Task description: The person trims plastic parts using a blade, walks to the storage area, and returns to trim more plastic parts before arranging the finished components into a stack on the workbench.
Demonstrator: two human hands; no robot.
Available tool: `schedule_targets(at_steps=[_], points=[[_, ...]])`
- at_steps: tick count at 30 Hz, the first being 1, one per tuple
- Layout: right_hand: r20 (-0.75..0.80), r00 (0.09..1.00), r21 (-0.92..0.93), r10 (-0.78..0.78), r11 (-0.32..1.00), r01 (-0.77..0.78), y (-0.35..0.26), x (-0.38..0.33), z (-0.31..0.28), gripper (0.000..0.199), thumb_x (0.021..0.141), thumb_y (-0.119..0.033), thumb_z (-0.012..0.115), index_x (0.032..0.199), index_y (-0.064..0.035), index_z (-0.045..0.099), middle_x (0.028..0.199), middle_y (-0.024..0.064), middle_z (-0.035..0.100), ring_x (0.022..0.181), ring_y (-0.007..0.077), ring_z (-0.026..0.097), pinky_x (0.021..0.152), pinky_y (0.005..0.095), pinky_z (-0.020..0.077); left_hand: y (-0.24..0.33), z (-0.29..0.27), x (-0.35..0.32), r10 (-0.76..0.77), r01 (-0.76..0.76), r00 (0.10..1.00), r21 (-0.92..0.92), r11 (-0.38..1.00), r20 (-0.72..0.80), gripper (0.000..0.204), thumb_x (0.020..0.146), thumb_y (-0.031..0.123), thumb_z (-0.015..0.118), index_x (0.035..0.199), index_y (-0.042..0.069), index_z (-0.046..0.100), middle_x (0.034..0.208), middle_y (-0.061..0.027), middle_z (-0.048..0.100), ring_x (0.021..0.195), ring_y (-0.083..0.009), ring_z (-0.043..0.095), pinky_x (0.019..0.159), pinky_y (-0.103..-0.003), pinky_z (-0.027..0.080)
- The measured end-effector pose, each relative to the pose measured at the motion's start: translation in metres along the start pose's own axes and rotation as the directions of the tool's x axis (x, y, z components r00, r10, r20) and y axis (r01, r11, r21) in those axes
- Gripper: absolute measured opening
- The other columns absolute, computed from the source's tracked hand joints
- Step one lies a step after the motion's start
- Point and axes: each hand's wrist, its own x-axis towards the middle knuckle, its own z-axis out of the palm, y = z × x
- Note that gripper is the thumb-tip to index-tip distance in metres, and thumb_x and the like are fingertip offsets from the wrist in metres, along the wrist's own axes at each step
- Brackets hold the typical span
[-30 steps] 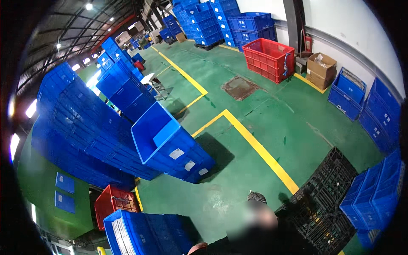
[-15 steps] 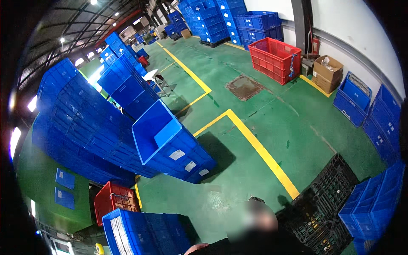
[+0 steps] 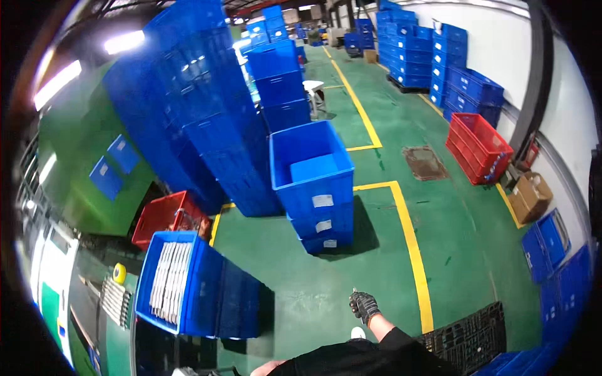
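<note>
My right hand, in a dark glove, hangs over the green floor with its fingers curled in. A small pale bit shows at its fingertips, too small to make out. My left forearm just enters at the lower edge; its hand is mostly cut off, so its fingers are hidden. Nearest to that side stands a blue crate stack, the top one filled with a row of thin light-coloured pieces. Ahead is a stack of blue crates with white labels, its top crate holding a blue panel.
Tall blue crate stacks rise at the left beside a red crate and green machine. A workbench stands at lower left. Right are another red crate, a cardboard box and a black pallet. Yellow lines mark the floor.
The view has levelled and swung left, so the scene shifts right and the workbench shows more. My right hand, blurred low in the picture before, now shows clearly.
</note>
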Motion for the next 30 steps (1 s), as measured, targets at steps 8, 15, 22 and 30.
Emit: schedule_targets(at_steps=[8, 15, 22, 30], points=[[0.306, 0.938, -0.259, 0.162, 0.962, -0.082, 0.056, -0.047, 0.179, 0.014, 0.083, -0.024, 0.051, 0.079, -0.0103, 0.054, 0.055, -0.0012, 0.047, 0.041, 0.0102, 0.044, 0.034, 0.0221, 0.0318, -0.118, -0.003, -0.097, 0.468, -0.475, 0.856, 0.022, 0.880, -0.222, 0.024, 0.083, 0.017, 0.056, 0.103, 0.005, 0.059, 0.108, -0.0095, 0.058, 0.102, -0.0191, 0.053, 0.089, -0.031, 0.039], [0.579, 0.715, -0.632, 0.392, 0.769, 0.091, 0.141, -0.139, 0.325, 0.021, 0.086, -0.025, 0.047, 0.075, -0.0091, 0.054, 0.056, 0.0006, 0.050, 0.043, 0.0111, 0.045, 0.037, 0.0235, 0.0349, -0.185, 0.017, -0.228, 0.099, -0.249, 0.854, -0.234, 0.940, -0.510, 0.032, 0.079, 0.033, 0.058, 0.095, 0.006, 0.063, 0.107, -0.0102, 0.059, 0.102, -0.0233, 0.053, 0.089, -0.031, 0.040], [0.685, 0.556, -0.696, 0.470, 0.646, 0.312, 0.178, -0.124, 0.445, 0.019, 0.086, -0.026, 0.051, 0.076, -0.0109, 0.055, 0.061, 0.0022, 0.054, 0.045, 0.0125, 0.049, 0.039, 0.0255, 0.0373, -0.245, -0.003, -0.239, -0.382, -0.009, 0.589, -0.478, 0.878, -0.713, 0.032, 0.079, 0.034, 0.054, 0.092, 0.006, 0.063, 0.092, -0.0135, 0.062, 0.087, -0.0285, 0.058, 0.078, -0.036, 0.045], [0.707, 0.442, -0.594, 0.553, 0.803, -0.054, 0.192, -0.116, 0.618, 0.020, 0.084, -0.027, 0.055, 0.082, -0.0076, 0.055, 0.060, 0.0006, 0.054, 0.045, 0.0096, 0.048, 0.038, 0.0207, 0.0366, -0.293, -0.181, -0.262, -0.322, -0.039, 0.588, -0.424, 0.905, -0.742, 0.030, 0.081, 0.031, 0.053, 0.094, 0.004, 0.061, 0.088, -0.0129, 0.063, 0.085, -0.0255, 0.060, 0.074, -0.034, 0.046]])
